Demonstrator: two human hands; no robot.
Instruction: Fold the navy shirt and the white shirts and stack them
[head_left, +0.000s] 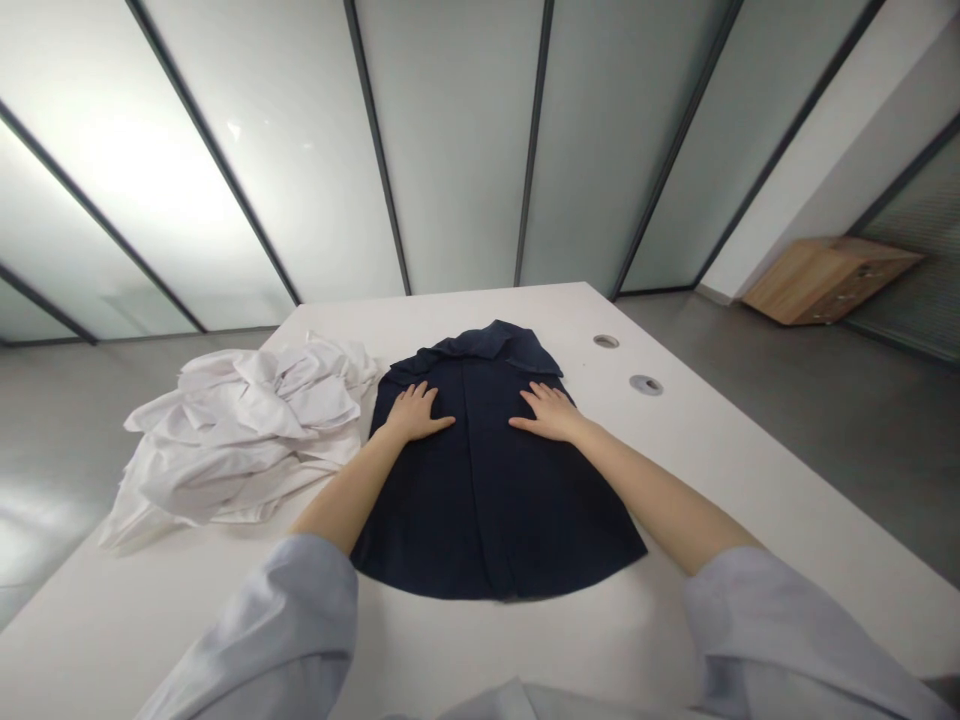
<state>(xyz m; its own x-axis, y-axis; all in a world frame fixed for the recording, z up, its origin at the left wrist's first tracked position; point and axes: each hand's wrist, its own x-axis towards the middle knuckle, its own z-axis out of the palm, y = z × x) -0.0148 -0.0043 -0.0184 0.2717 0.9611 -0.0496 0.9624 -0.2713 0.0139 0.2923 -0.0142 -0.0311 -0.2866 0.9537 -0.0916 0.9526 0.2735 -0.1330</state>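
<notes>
A dark navy garment (465, 490) lies spread on the table before me, with a vertical seam or placket down its middle. Its far end is bunched and folded over; whether it is a shirt or a skirt I cannot tell. My left hand (414, 412) rests flat on its upper left part, fingers spread. On the upper right part lies my right hand (549, 412), also flat with the fingers apart. Neither hand grips the cloth. The garment's near hem curves toward me and lies smooth.
A heap of crumpled white cloth (255, 430) sits at the table's left edge, beside the navy garment. Two round cable holes (646, 385) are set in the white table (750, 520) on the right. Frosted glass panels (457, 150) stand beyond, and a wooden cabinet (817, 280) is on the floor at right.
</notes>
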